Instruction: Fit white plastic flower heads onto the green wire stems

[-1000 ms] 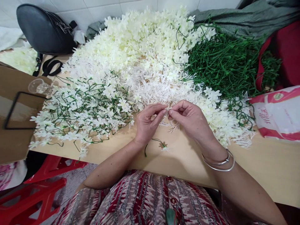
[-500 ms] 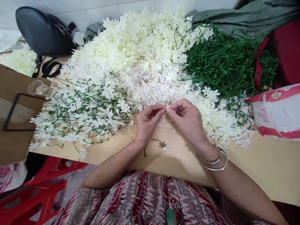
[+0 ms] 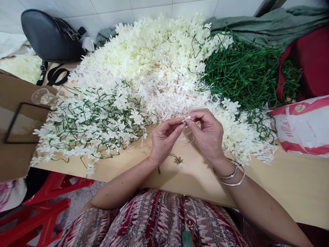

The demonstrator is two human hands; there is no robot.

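Between the fingertips of both hands is a small white artificial flower (image 3: 187, 119), partly covered by the fingers. My left hand (image 3: 166, 139) pinches it from the left, thumb against forefinger. From the other side my right hand (image 3: 207, 133) grips it in the same way, fingers curled. Below them on the table lies a green stem (image 3: 175, 156) with a small white tip. Just beyond the hands spreads a heap of thin white stamens (image 3: 169, 101). White flowers on green stems (image 3: 95, 120) are piled to the left.
Loose cream-white petals (image 3: 154, 48) form a large mound at the back. Bare green stems (image 3: 246, 72) are heaped back right, beside a red bag (image 3: 313, 61) and a pink-white packet (image 3: 304, 127). A cardboard box (image 3: 17, 130), plastic cup (image 3: 42, 96) and black bag (image 3: 51, 36) stand left.
Both hands have shifted slightly to the right. A white flower now shows between the fingertips, where only a tiny pale bit showed before.
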